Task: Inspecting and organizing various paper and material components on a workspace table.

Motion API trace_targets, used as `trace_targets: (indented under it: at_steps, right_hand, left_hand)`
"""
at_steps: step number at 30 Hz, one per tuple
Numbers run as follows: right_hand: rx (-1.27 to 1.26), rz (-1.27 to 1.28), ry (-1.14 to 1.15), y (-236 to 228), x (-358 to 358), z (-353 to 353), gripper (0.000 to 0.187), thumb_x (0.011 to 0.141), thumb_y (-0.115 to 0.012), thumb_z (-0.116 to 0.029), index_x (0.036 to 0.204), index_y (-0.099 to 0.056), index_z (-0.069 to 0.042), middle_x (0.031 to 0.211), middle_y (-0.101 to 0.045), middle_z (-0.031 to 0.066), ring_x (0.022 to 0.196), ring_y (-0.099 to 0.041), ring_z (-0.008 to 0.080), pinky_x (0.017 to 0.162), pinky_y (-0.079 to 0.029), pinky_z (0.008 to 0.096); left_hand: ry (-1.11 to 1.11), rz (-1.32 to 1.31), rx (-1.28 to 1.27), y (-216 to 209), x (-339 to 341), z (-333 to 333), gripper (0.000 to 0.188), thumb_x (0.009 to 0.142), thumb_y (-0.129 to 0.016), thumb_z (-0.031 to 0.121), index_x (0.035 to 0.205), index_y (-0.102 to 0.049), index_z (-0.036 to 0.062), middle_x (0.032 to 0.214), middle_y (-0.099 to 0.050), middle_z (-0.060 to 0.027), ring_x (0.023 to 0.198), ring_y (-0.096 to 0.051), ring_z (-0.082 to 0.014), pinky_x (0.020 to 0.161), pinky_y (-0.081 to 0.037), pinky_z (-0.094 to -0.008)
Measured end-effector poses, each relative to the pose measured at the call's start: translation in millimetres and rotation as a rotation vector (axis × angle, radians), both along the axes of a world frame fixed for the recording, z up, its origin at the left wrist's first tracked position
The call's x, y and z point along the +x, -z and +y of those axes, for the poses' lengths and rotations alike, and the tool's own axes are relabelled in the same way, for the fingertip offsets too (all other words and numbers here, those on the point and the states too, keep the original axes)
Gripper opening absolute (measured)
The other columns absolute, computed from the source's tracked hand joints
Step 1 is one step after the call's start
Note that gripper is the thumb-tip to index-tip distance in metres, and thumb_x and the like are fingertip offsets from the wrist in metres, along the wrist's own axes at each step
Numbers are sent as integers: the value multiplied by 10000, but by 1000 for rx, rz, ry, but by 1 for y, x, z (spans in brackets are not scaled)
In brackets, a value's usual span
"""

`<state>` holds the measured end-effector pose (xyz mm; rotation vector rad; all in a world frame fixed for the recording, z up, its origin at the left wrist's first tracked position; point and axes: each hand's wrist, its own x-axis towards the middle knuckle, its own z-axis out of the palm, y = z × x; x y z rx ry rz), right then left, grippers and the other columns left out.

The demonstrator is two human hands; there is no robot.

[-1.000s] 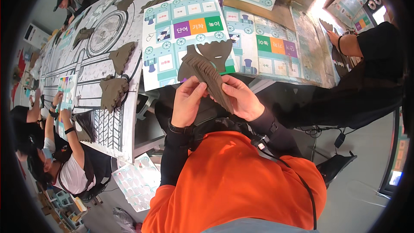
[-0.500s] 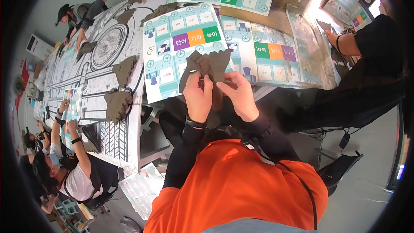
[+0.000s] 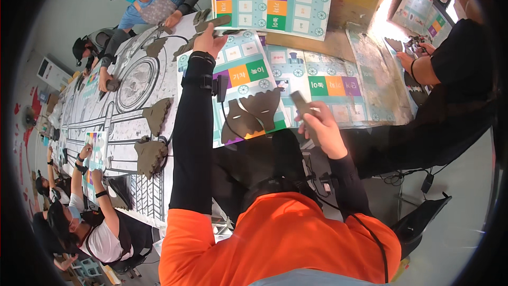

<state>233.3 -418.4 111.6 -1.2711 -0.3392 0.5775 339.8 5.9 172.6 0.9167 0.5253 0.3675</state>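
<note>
Pinching brown cutout (image 3: 212, 23) (left hand (image 3: 209, 41) fingers (image 3: 203, 27) beneath)

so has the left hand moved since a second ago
Yes. The left hand has reached away up the table, past the colourful printed sheet, holding a dark cardboard piece.

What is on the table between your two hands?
In the head view, dark brown cardboard cut-outs lie on a colourful printed sheet between the left hand and right hand.

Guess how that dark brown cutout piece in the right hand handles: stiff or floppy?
Probably fairly stiff: the cutout piece juts straight beyond the right hand without drooping. Likely light, since a few fingers hold it. It looks thin and flat, so it shouldn't roll, though it might bend.
</note>
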Motion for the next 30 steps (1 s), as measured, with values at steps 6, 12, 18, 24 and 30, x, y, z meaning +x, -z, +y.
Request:
trace_targets:
  at_steps: [6, 12, 18, 24, 30]
  right_hand:
    - [-393, -698, -55, -10, 53, 26, 282, 899, -706, -100, 1172, -660, -50, 1160, -663, 140, 1081, -647, 348, 894, -515, 356]
    - [-459, -1014, -185, 32, 73, 24, 318, 814, -739, -78, 1129, -693, -80, 1023, -634, 95, 984, -614, 331, 857, -508, 392]
    - [-520, -1062, -47, 61, 73, -18, 339, 809, -713, -41, 1147, -689, -61, 1036, -647, 86, 1081, -583, 309, 938, -488, 389]
    - [-215, -416, 376, 90, 68, -23, 271, 970, -579, -44, 1238, -623, -44, 1167, -673, 106, 1097, -642, 229, 971, -491, 332]
    - [-184, -463, 399, 86, 56, 5, 216, 1047, -490, -124, 1152, -647, -19, 1058, -709, 91, 988, -663, 202, 881, -506, 318]
  left_hand:
    - [367, -261, 818, 58, -93, -141, 568, 994, -658, 189, 1476, -436, -14, 1369, -590, -151, 1300, -547, -224, 1121, -400, -345]
    - [146, -125, 1031, 125, -153, -235, 558, 822, -758, 8, 1334, -537, -1, 1231, -610, -176, 1184, -599, -307, 1000, -476, -401]
    - [27, -101, 1541, 160, -118, -291, 443, 810, -727, 15, 1229, -591, 64, 1088, -649, -128, 1041, -574, -356, 961, -419, -471]
    - [91, -36, 1442, 161, -107, -302, 455, 777, -757, 26, 1200, -593, 63, 1109, -631, -131, 1086, -554, -372, 964, -426, -463]
    - [161, -125, 1373, 161, -104, -307, 432, 737, -739, -23, 1136, -591, 48, 1108, -603, -148, 1062, -525, -408, 919, -446, -479]
